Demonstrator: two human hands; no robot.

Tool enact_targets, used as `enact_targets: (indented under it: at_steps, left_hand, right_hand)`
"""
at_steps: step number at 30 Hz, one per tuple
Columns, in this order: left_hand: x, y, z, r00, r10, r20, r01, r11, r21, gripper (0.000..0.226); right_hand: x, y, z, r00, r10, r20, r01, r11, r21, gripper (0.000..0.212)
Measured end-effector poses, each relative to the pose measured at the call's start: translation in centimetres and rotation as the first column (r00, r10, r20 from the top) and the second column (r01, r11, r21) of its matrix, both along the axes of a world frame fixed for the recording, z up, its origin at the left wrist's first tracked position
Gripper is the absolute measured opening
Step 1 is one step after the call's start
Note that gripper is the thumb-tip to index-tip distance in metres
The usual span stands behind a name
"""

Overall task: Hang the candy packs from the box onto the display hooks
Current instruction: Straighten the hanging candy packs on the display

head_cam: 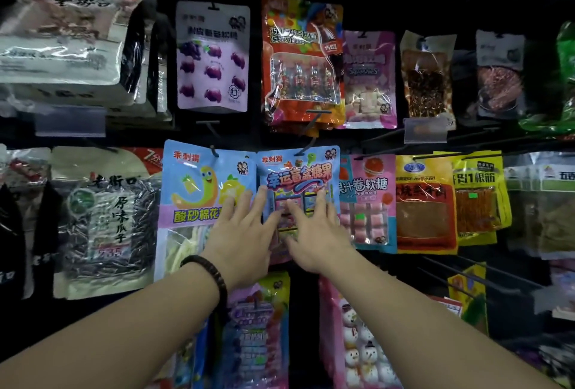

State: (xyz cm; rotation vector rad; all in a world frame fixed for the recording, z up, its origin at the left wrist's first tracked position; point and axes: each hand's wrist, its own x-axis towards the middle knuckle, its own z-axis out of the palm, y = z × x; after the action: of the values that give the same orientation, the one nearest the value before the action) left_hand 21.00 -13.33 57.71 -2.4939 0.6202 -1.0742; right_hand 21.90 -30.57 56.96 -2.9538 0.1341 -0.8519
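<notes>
A blue candy pack with red lettering (298, 170) hangs on a black display hook (306, 147) in the middle row. My left hand (241, 233) lies flat with straight fingers across the seam between this pack and the blue banana-cartoon pack (199, 183) to its left. My right hand (314, 233) presses flat on the lower half of the red-lettered pack, fingers spread. Neither hand grips anything. The box is out of view.
Packs fill the black pegboard: a purple grape pack (213, 55) and an orange pack (300, 58) above, a pink roll-candy pack (367, 198) to the right, sunflower seeds (105, 220) to the left, snowman candy (357, 342) below. Bare hooks (466, 276) jut out at lower right.
</notes>
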Motion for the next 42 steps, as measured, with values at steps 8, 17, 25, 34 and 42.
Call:
enact_targets:
  at_steps: [8, 17, 25, 34, 42]
  left_hand:
    - [-1.3, 5.9, -1.8, 0.982, -0.103, 0.158, 0.114, 0.991, -0.069, 0.083]
    - [0.4, 10.3, -3.7, 0.99, -0.007, 0.139, 0.028, 0.988, -0.15, 0.108]
    - [2.2, 7.9, -3.1, 0.996, 0.079, 0.032, -0.07, 0.969, -0.237, 0.102]
    - [4.9, 5.5, -1.9, 0.993, 0.11, -0.045, -0.118, 0.956, -0.27, 0.1]
    - [3.8, 5.4, -3.0, 0.997, 0.072, -0.039, -0.081, 0.944, -0.32, 0.103]
  right_hand:
    - [1.4, 0.5, 0.3, 0.997, -0.029, -0.076, 0.036, 0.995, 0.096, 0.082]
    - [-0.7, 1.9, 0.4, 0.999, 0.048, -0.007, -0.048, 0.999, -0.008, 0.089]
    - [-0.2, 2.2, 0.0, 1.0, 0.03, 0.004, -0.031, 0.998, 0.053, 0.089]
    - [0.3, 1.6, -0.6, 0.997, -0.021, 0.076, 0.024, 0.999, -0.042, 0.093]
    - [-2.0, 1.3, -2.4, 0.998, 0.049, 0.045, -0.045, 0.994, -0.098, 0.091]
